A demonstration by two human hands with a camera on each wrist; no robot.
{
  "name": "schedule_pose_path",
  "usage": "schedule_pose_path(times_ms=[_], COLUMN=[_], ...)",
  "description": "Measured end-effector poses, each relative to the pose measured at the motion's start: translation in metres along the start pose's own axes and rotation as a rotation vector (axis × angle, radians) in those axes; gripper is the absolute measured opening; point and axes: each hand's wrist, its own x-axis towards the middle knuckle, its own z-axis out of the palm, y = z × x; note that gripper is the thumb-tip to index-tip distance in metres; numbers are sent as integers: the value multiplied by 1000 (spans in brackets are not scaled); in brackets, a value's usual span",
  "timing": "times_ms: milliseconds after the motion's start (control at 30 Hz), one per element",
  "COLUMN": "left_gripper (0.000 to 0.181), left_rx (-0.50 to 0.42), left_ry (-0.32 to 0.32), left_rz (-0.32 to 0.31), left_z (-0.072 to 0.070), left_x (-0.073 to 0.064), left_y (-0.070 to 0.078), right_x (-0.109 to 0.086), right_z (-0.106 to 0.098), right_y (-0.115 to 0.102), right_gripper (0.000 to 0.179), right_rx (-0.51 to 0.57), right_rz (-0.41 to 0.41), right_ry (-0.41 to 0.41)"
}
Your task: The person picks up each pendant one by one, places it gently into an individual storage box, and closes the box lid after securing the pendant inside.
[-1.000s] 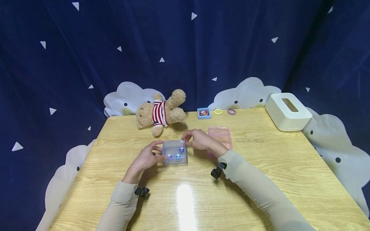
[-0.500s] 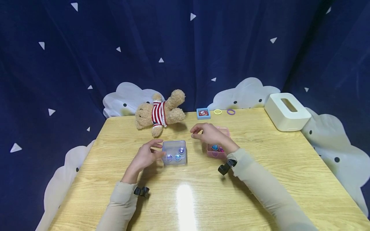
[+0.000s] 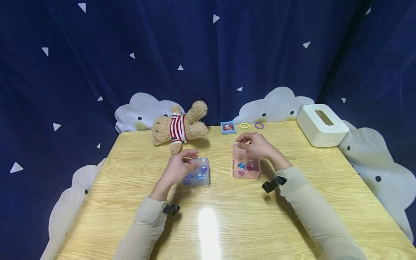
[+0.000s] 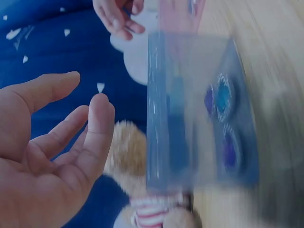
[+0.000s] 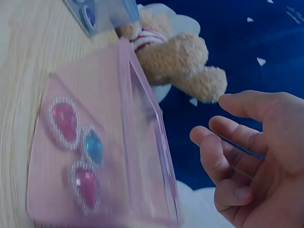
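A translucent blue box [image 3: 205, 180] sits mid-table with several gems inside, and its lid seems to be down. My left hand [image 3: 177, 167] is over its left side, fingers loosely bent and holding nothing; in the left wrist view a gap separates the hand [image 4: 57, 147] from the box [image 4: 204, 142]. To the right stands a translucent pink box [image 3: 253, 175] with a blue gem [image 3: 241, 165] and two pink ones. My right hand [image 3: 258, 144] is above its back edge, beside its raised lid. The right wrist view shows this hand [image 5: 261, 156] with loosely curled fingers, apart from the pink box [image 5: 109, 209].
A teddy bear [image 3: 178, 127] in a striped shirt lies behind the blue box. Along the back edge are a small blue frame [image 3: 228, 128], a yellow ring [image 3: 244, 125] and a purple ring [image 3: 259, 125]. A white tissue box [image 3: 321, 126] stands at the back right.
My right hand has left the blue box and moved right to the pink box, whose gems now show. My left hand has let go of the blue box and shifted up and right over it.
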Motion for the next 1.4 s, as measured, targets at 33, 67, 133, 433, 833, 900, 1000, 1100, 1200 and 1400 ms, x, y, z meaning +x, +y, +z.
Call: schedule_pose_path(times_ms=[33, 67, 133, 433, 833, 900, 1000, 1100, 1200, 1400], left_gripper=[42, 41, 40, 43, 54, 56, 57, 58, 58, 53], left_rx=[-8, -24, -41, 27, 130, 138, 154, 169, 179, 207], left_ry=[-9, -20, -33, -134, -197, -200, -212, -219, -217, -211], left_rz=[11, 16, 23, 67, 49, 42, 35, 30, 30, 42], left_z=[4, 9, 18, 62, 97, 100, 104, 108, 110, 113], left_x=[2, 4, 8, 21, 27, 27, 27, 27, 28, 28], left_y=[2, 5, 11, 31, 38, 38, 38, 37, 35, 35], right_x=[-1, -1, -2, -9, -15, -16, -17, -18, -19, -20], right_z=[-2, -4, -7, -22, -30, -29, -28, -27, -26, -23], right_y=[3, 6, 13, 37, 63, 65, 70, 74, 78, 80], right_gripper=[26, 26, 25, 28, 29, 28, 29, 29, 31, 32], right_rx=[-1, -6, -27, -23, -25, -34, -36, -30, -14, 17], right_rz=[4, 8, 18, 75, 143, 157, 188, 215, 221, 209], right_ry=[6, 12, 27, 53, 76, 74, 60, 39, 21, 12])
